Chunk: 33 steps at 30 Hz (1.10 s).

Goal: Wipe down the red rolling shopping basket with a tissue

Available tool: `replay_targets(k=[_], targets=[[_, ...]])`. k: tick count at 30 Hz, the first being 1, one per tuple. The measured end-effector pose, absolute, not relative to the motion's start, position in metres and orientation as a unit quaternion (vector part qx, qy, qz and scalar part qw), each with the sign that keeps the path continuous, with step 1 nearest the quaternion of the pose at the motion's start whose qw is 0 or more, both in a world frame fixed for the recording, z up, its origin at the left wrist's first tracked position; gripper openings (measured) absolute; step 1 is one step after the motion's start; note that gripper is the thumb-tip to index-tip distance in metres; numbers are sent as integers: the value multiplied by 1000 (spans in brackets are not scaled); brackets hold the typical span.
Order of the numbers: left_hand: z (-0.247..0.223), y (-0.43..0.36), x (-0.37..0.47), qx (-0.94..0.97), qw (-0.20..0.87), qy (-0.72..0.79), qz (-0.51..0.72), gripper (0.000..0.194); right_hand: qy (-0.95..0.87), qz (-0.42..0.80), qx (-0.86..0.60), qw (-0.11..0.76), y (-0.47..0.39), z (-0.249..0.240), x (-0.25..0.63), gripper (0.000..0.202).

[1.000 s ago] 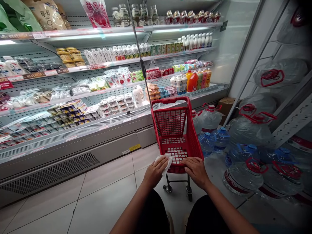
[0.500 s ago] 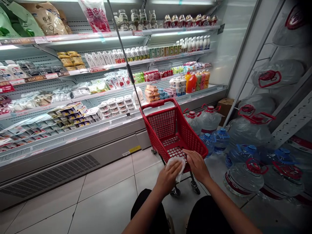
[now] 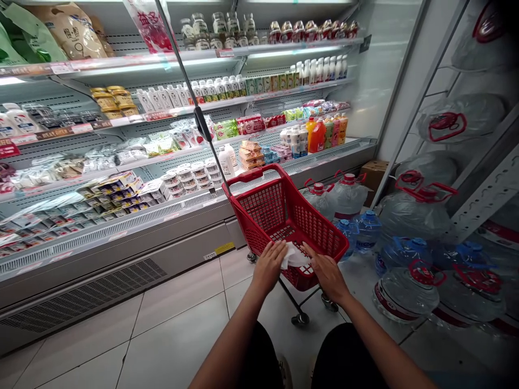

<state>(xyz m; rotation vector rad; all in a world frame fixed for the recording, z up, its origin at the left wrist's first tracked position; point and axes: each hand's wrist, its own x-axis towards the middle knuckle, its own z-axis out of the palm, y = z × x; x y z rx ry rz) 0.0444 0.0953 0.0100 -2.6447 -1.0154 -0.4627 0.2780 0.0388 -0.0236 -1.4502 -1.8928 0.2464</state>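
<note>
A small red shopping cart (image 3: 314,227) with a lattice plastic basket and dark metal legs on casters stands in front of me. My left hand (image 3: 268,266) is closed on a crumpled white wipe (image 3: 292,256) at the basket's near left rim. Part of the wipe hangs past the fingertips over the basket. My right hand (image 3: 327,273) lies over the near right rim, its fingers bent around the edge and the thumb side hard to see. A thin dark pole (image 3: 186,81) rises at a slant from the cart's far left corner.
A refrigerated display case (image 3: 190,237) with dairy tubs, bottles and packs runs along the left and back. At right stand large water bottles (image 3: 405,294) with red handles, blue-handled ones (image 3: 367,229) and a metal rack (image 3: 486,200). Light tiles (image 3: 174,335) cover the floor.
My left hand has moved left and up with the wipe, onto the near left rim. The cart has turned slightly, and its pole leans farther left. My right hand stays at the rim.
</note>
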Motion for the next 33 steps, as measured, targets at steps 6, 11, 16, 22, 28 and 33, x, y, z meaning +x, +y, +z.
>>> replay_targets(k=[6,11,16,22,28,33], targets=[[-2,37,70,-946,96,-269,-153,55,-727,103,-562,382,37,-26,288,55],[-4,16,82,-942,-69,-288,-157,70,-727,88,-564,381,33,-25,297,55],[-11,10,96,-896,-273,-213,-278,78,-728,75,-567,377,32,-25,303,55],[16,25,101,-791,-291,-262,-470,50,-735,88,-555,379,34,-33,305,56],[-1,33,98,-925,-55,-215,-309,51,-723,81,-561,395,34,-36,306,55],[-16,55,83,-961,87,-197,-174,54,-734,89,-555,381,32,-33,310,55]])
